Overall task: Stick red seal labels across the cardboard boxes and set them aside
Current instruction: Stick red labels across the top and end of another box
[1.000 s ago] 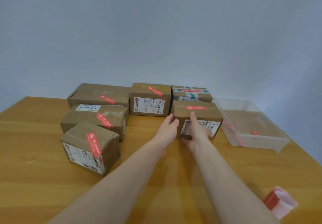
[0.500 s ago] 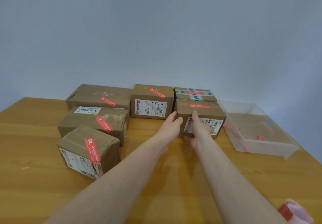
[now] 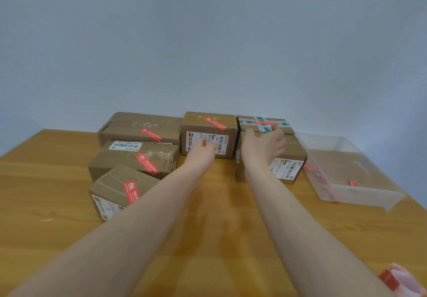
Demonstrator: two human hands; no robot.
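The setting-aside step looks nearly done: the small cardboard box (image 3: 293,158) stands near the table's (image 3: 219,239) far right corner beside the clear plastic tray (image 3: 360,195). Right hand (image 3: 263,149) rests over its top, fingers loosely spread; whether it grips is unclear. Left hand (image 3: 203,151) hovers relaxed, holding nothing. Next, judging by the row, comes letting go.

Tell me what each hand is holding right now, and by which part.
The left hand holds nothing, fingers relaxed. The right hand lies over the top of the cardboard box; whether it grips cannot be told.
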